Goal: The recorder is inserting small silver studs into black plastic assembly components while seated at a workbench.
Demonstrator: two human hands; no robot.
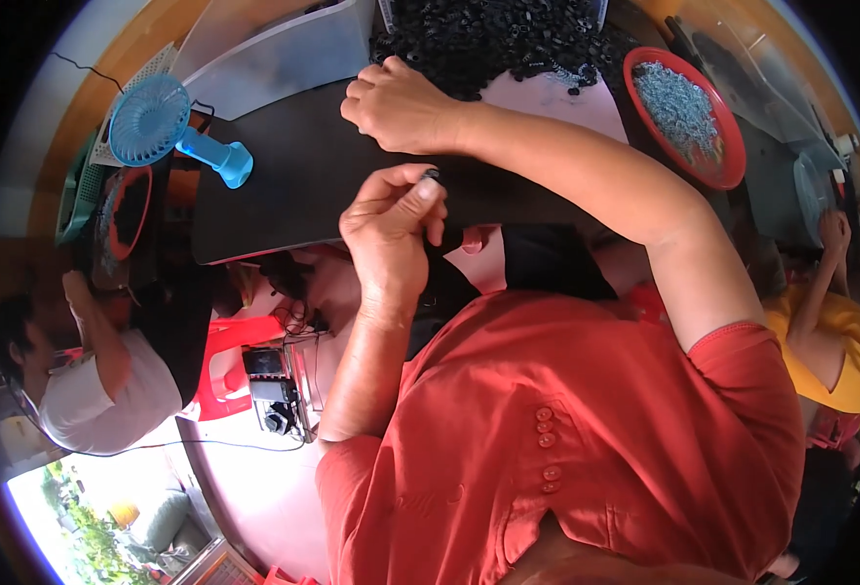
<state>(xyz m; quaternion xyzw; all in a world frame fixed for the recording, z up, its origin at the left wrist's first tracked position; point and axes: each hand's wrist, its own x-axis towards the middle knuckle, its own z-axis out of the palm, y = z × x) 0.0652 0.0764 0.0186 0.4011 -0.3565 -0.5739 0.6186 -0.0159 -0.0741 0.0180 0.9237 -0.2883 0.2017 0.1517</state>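
My left hand [391,226] is raised in front of my chest at the near edge of the table, thumb and forefinger clamped together on a small black piece [431,175]; my fingertips cover much of it, so its exact shape is hard to make out. My right hand [401,107] is just beyond it, the forearm crossing from my right over the tabletop. Its fingers are curled inward with the back of the hand facing up, and I cannot tell whether anything is inside them.

Under both lies a dark, flat, smooth-topped table [288,200]. Past my right hand, a large heap of small black parts [498,44] spreads across the far side, next to a pale pinkish flat patch [571,107] partly behind my forearm. Left of the heap is a long translucent plastic bin [284,86]. Farther left, near the table's edge, is a bright blue fan with a round cage [152,119]. To the right of the heap is a round red tray [735,156] holding many small silvery pieces [678,109]. Farther out, a person in a white top [113,405] sits on my left and another in yellow [834,336] on my right.
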